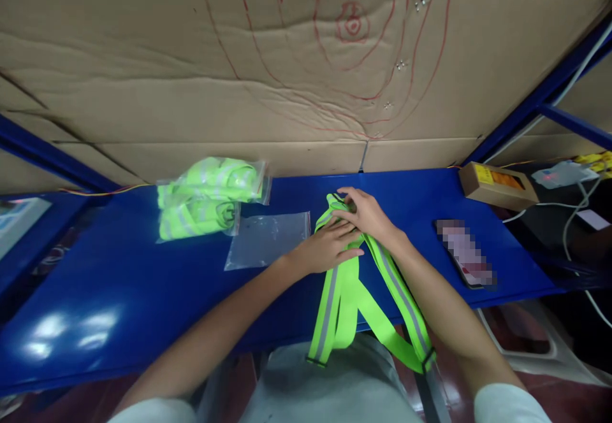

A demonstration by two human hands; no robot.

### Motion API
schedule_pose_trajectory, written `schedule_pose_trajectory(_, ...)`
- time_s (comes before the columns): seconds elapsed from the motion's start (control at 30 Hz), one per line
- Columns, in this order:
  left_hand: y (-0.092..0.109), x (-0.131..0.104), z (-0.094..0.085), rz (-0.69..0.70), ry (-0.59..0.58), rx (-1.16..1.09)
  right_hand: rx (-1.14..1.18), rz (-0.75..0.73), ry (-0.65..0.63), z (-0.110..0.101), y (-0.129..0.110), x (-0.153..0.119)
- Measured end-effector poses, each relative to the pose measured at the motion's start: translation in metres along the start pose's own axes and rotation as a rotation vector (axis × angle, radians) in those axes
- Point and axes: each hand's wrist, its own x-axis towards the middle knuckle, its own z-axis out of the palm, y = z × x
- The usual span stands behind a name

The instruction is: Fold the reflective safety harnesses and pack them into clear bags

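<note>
Both hands, left [326, 249] and right [367, 214], pressed together on neon woven strap vest [342, 295], glossy blue table [143, 283].

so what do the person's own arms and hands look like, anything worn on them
Both hands are bare: no gloves, rings, watch or bands show on the left hand or the right hand. The forearms are uncovered all the way up, and short white sleeves show only at the bottom edge of the picture, one on each arm. No markings are visible on the hands or arms.
</note>
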Motion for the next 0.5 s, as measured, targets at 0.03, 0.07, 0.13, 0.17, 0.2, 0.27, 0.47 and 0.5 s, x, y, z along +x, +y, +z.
schedule_pose_trajectory(0.03, 0.000, -0.008, -0.008, -0.007, 0.058, -0.011, 0.027, -0.019, -0.027, -0.002, 0.001, 0.000)
schedule_pose_trajectory(0.07, 0.002, -0.017, -0.016, -0.040, 0.120, -0.018, 0.047, -0.046, -0.057, -0.004, 0.002, 0.000)
schedule_pose_trajectory(0.13, 0.012, -0.033, -0.030, -0.162, 0.215, -0.036, 0.068, -0.086, -0.109, -0.008, 0.004, 0.001)
schedule_pose_trajectory(0.17, 0.021, -0.039, -0.034, -0.233, 0.237, -0.043, 0.075, -0.087, -0.130, -0.010, 0.005, 0.002)
schedule_pose_trajectory(0.2, 0.034, -0.044, -0.036, -0.298, 0.238, -0.043, 0.080, -0.079, -0.150, -0.010, 0.006, 0.003)
schedule_pose_trajectory(0.27, 0.065, -0.050, -0.029, -0.399, 0.198, 0.000, 0.042, -0.058, -0.191, -0.010, 0.009, 0.005)
schedule_pose_trajectory(0.47, 0.143, -0.037, 0.037, -0.497, 0.003, 0.093, -0.233, 0.066, -0.249, -0.018, 0.024, 0.010)
schedule_pose_trajectory(0.5, 0.146, -0.034, 0.046, -0.498, -0.014, 0.094, -0.209, 0.064, -0.301, -0.021, 0.026, 0.010)
